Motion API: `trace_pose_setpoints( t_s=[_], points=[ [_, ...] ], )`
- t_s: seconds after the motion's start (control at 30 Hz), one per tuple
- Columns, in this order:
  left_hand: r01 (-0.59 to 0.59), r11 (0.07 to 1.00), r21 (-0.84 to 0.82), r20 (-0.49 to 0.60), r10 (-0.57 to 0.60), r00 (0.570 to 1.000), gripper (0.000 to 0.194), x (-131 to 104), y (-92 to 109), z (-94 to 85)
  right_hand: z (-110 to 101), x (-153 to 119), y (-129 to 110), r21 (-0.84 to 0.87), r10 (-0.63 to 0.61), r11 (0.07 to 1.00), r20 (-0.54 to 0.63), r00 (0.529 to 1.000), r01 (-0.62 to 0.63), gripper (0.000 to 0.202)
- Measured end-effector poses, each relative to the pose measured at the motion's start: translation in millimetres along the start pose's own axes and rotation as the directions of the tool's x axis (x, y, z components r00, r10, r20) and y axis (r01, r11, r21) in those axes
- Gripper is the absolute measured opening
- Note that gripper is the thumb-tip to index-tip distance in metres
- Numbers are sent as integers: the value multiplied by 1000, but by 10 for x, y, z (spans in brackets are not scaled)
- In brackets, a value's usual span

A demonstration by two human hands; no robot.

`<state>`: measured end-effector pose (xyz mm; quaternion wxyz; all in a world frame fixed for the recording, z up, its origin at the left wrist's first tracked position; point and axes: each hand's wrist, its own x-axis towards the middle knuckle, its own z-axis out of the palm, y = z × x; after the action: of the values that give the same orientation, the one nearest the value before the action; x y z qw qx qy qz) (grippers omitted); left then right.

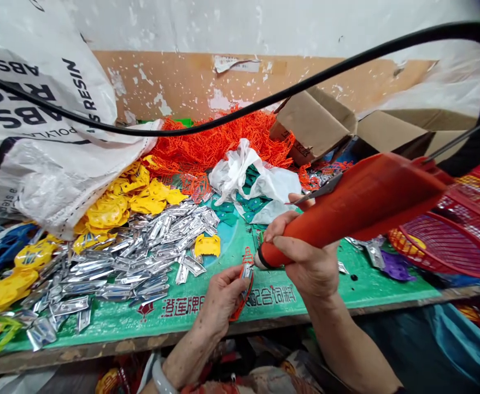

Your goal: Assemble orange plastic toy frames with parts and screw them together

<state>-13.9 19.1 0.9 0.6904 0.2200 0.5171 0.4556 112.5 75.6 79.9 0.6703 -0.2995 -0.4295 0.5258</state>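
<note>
My left hand (226,295) pinches a small orange plastic frame (247,257) with a silvery piece in it, just above the green tabletop covering. My right hand (311,262) is wrapped round a thick red power screwdriver (355,202) with a dark lever along its side. The tool's black-ringed nose (264,258) points down and left, close to the orange frame; whether they touch I cannot tell. Left of my hands lies a spread pile of shiny silver plates (150,251). A single yellow plastic part (207,245) rests just beyond my left hand.
Yellow parts (121,197) spill near a white resin sack (51,109) at left. Behind are an orange heap of thin plastic frames (223,137), a white bag of green pieces (244,175) and cardboard boxes (314,120). Red baskets (449,246) stand right. A black cable (232,114) arcs across.
</note>
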Motion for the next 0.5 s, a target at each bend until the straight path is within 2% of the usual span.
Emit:
trace_pose_setpoints(
  t_s=[0.23, 0.43, 0.5],
  points=[
    [6, 999, 31, -16, -5, 1000, 31, -1, -4, -5, -1, -21, 63, -105, -21, 994, 1, 1000, 21, 30],
    [-16, 999, 30, 8, 15, 1000, 32, -5, -8, -6, 4, -51, 66, -41, 14, 999, 26, 1000, -13, 43],
    [-11, 999, 32, 11, 11, 1000, 31, -2, -17, -8, 1, -64, 69, -36, 14, 999, 48, 999, -12, 39]
  ],
)
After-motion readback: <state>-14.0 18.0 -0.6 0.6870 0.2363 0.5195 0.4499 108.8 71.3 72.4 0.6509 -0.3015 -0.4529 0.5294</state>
